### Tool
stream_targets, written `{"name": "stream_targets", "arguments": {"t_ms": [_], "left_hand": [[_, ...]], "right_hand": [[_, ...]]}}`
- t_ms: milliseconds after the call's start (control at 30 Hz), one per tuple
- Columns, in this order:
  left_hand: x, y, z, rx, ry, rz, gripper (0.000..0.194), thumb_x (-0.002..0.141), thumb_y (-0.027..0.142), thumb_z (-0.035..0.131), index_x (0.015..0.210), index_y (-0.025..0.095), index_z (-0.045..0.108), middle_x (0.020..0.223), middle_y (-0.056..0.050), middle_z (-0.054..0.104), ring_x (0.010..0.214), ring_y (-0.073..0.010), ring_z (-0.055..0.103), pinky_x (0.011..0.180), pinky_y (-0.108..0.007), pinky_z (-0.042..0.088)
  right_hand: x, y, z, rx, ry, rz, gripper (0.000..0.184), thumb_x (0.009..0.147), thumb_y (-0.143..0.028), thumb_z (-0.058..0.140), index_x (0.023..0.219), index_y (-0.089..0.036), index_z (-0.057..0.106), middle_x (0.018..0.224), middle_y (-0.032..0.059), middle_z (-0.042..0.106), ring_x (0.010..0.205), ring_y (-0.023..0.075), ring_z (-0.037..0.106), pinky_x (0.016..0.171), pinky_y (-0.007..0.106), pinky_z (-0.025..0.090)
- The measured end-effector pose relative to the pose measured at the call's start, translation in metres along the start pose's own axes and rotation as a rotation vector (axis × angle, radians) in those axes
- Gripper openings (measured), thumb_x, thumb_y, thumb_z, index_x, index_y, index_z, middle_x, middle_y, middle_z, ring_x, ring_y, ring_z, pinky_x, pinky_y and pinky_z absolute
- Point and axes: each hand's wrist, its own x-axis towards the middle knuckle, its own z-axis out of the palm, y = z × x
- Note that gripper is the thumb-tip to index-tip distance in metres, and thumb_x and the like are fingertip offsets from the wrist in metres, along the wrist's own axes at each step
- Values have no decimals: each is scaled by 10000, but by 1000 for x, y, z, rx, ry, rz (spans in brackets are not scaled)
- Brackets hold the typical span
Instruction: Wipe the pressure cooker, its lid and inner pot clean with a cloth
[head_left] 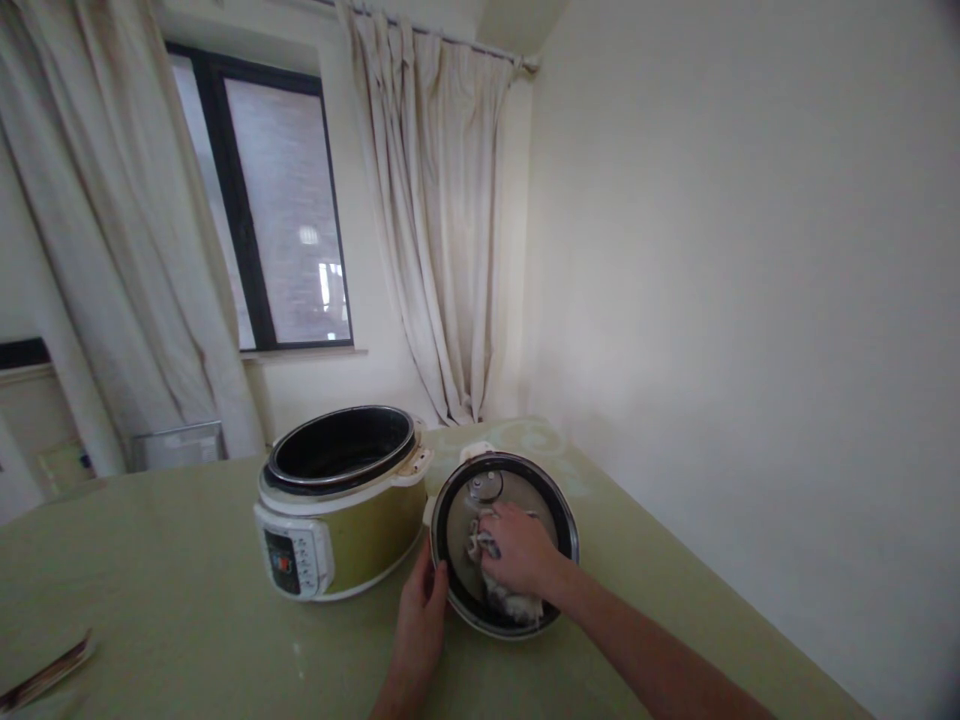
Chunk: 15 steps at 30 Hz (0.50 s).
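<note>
My right hand [517, 548] is closed on a pale, crumpled cloth [517, 603] and presses it against the inner face of a round cooker lid [461, 500]. The lid has a black rim and a metal-coloured inside, and it is tilted up toward me. With fingers and thumb at its lower left edge, my left hand [424, 605] grips the lid. Left of the lid stands an electric pressure cooker [367, 550], green and white with buttons on its front panel. Its top is uncovered, showing the dark inner pot [341, 447].
All this rests on a glossy green table [187, 640]. A flat printed item [49, 672] lies at its lower left edge. A bare wall [750, 300] runs along the right side, and behind are curtains [442, 200] and a window [289, 210].
</note>
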Motion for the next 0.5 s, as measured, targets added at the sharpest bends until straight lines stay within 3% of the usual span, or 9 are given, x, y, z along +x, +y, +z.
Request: {"name": "stream_targets", "arguments": {"t_ms": [100,167,333,433,500], "left_hand": [[1,-1,2,10,-12,1,690,914,552,609,1473,147,597,1555,-138,575,1491,-302,479,1270,-441,321],[1,-1,3,21,-27,20,667,928,537,598,1476,156,596,1557,-127,576,1501,-299,465,1273,-445,318],[1,-3,2,68,-24,7,700,929,520,563,1488,99,569,1555,-166,567,1490,-304,480,1273,-444,315],[1,-7,-2,69,-26,19,669,933,494,553,1475,102,579,1541,-167,583,1471,-296,505,1260,-425,335],[2,-10,-3,67,-13,34,635,929,484,563,1445,118,609,1536,-159,591,1467,-294,510,1257,-417,339]], "right_hand": [[5,25,-17,-78,36,134,294,889,-347,590,1112,-202,717,1181,142,700,1131,323,644,879,396,553],[14,29,-22,-109,70,188,310,896,-324,581,1138,-186,714,1204,161,694,1152,335,637,875,404,559],[35,-12,-5,-27,93,72,328,881,-360,619,1147,-197,719,1259,158,684,1200,328,627,928,396,555],[34,-39,9,6,77,-16,372,871,-379,618,1176,-188,712,1261,167,682,1192,345,631,903,424,569],[26,-41,13,-5,63,-78,379,873,-392,613,1175,-188,715,1255,167,681,1203,360,622,879,442,575]]}}
